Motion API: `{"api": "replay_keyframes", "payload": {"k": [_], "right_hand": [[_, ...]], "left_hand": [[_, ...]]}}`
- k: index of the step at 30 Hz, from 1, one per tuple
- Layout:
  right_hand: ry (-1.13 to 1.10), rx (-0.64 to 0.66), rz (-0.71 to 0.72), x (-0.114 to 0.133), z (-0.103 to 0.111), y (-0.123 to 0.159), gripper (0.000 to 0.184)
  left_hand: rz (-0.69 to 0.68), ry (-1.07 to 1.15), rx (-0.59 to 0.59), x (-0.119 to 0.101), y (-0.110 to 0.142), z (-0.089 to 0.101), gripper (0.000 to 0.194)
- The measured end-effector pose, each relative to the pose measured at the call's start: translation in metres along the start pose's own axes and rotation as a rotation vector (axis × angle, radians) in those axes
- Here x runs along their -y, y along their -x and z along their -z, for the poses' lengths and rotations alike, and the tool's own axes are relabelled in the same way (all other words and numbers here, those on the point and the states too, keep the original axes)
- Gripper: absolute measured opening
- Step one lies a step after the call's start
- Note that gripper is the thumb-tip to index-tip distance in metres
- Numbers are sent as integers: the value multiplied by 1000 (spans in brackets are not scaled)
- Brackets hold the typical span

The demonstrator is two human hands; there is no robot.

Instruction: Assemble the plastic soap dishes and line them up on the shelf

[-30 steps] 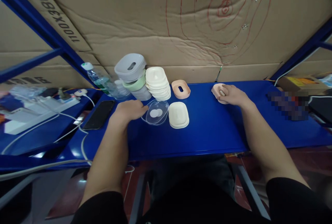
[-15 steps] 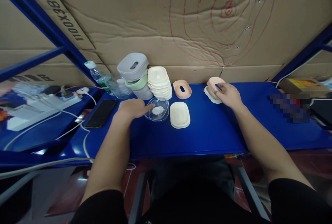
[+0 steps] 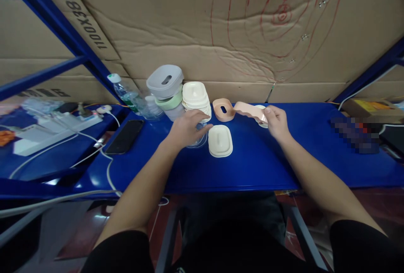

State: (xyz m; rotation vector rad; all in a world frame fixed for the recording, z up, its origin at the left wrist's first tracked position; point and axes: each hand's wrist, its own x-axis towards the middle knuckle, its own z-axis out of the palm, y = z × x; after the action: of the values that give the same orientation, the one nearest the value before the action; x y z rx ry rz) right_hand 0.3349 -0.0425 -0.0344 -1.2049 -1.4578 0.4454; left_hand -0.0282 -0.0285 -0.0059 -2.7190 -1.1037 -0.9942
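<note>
My right hand [image 3: 275, 120] grips a pink oval plastic piece [image 3: 249, 111] and holds it tilted above the blue shelf [image 3: 259, 159]. A white piece [image 3: 261, 108] lies just behind that hand. My left hand [image 3: 187, 127] rests on a clear oval tray [image 3: 199, 139], fingers curled over its rim. Beside it lie two cream oval lids [image 3: 220, 141], stacked. A second pink piece with a slot [image 3: 223, 110] sits between my hands, near the wall.
At the back left are a stack of cream lids [image 3: 195, 95], stacked grey and green containers [image 3: 166, 85] and a water bottle [image 3: 126, 94]. A black phone [image 3: 125, 136] lies to the left. Cables and a power strip [image 3: 63, 123] cover the left shelf. Cardboard lines the back.
My right hand lifted the pink piece off the white one and carried it left. My left hand moved right onto the clear tray, which shifted slightly right.
</note>
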Motion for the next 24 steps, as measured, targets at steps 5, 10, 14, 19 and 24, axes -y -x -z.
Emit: {"api": "replay_keyframes", "payload": {"k": [5, 10, 14, 19, 24], "right_hand": [[-183, 265, -97, 22, -12, 13, 70], [-208, 467, -74, 31, -23, 27, 68], [-319, 435, -42, 24, -33, 28, 94], [2, 376, 197, 14, -51, 37, 106], [187, 255, 266, 17, -68, 53, 107]], "left_hand": [[-237, 40, 23, -21, -2, -21, 56], [-114, 132, 94, -34, -1, -27, 32], [269, 405, -36, -36, -1, -29, 18], [546, 1015, -172, -43, -10, -34, 51], [587, 1192, -72, -55, -11, -38, 65]]}}
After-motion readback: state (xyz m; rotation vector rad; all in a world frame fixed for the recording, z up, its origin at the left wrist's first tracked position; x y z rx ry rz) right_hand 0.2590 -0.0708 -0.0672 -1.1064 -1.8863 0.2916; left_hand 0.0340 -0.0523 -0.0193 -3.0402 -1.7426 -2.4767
